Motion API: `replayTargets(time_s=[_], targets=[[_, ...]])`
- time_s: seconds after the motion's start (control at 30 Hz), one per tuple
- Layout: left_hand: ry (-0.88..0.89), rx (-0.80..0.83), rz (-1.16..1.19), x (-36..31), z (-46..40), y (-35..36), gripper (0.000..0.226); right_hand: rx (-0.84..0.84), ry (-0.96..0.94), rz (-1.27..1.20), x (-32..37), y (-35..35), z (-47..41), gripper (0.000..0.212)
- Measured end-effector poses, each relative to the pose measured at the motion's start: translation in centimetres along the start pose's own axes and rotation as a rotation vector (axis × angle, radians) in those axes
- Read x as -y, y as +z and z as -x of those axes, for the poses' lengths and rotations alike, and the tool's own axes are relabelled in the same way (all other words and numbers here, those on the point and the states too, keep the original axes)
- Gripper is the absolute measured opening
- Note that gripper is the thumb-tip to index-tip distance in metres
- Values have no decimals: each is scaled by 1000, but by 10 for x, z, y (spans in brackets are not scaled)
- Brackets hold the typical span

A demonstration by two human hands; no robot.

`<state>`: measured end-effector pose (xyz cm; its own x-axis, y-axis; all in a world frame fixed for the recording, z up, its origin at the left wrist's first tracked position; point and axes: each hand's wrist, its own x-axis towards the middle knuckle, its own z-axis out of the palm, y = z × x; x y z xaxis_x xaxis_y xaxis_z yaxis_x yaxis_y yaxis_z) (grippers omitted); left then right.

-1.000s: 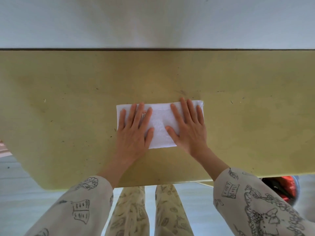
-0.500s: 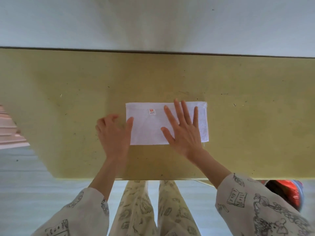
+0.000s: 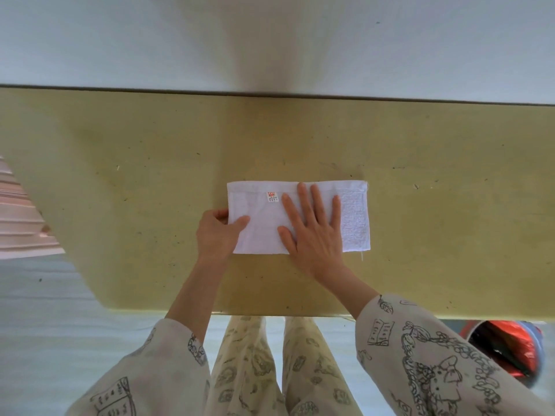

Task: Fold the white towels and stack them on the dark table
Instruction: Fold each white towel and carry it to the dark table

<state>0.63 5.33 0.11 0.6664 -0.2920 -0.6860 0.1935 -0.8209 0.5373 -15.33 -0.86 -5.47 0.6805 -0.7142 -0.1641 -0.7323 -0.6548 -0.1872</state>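
From my remote station I view the scene through the head camera, looking down on a yellowish tabletop [image 3: 120, 205] whose far edge meets a pale wall [image 3: 270, 40]. A white towel [image 3: 264, 232], folded into a flat rectangle with its long sides parallel to the tabletop's near edge, lies at the middle of the tabletop, somewhat nearer the near edge than the far one. A small label [image 3: 272, 196] with red print sits on the towel's upper face close to its far edge, left of centre. The left hand [image 3: 217, 235] grips the towel's left short edge: the thumb lies on top of the cloth and the fingers curl at or under the edge, so the hand is clamped on the towel. The right hand [image 3: 315, 232] rests palm-down on the towel's middle with its fingers straight and spread, pressing the cloth flat; a coarser-textured strip of towel shows to its right, and a loose thread hangs off the towel's near right corner. Both forearms emerge from pale printed sleeves [image 3: 420, 349]. Patterned trousers [image 3: 270, 361] show below the near edge, a red and blue object [image 3: 510, 349] lies on the floor beneath the near right corner, and a pink striped surface [image 3: 18, 220] stands beyond the left edge.
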Motion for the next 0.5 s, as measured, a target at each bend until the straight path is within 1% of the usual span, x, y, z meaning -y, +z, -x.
replayTargets(time_s=[0.03,0.1,0.2,0.3,0.4,0.43,0.5], targets=[[-23,15,64,1,-2,-1,37,7,1,-5,0,0,0,58],[2,6,89,2,-1,1,32,20,5,-28,0,-2,0,58],[193,-89,-11,-3,8,2,27,5,13,-163,-3,-13,0,58],[394,-191,-59,-13,25,1,21,-113,96,-400,-14,-37,7,52],[551,-210,-89,-26,44,11,20,-237,324,-673,-34,-63,23,33],[592,-194,-121,-28,49,19,20,-239,427,-784,-41,-69,27,28],[651,-152,-194,-32,57,40,20,-185,614,-982,-55,-75,32,25]])
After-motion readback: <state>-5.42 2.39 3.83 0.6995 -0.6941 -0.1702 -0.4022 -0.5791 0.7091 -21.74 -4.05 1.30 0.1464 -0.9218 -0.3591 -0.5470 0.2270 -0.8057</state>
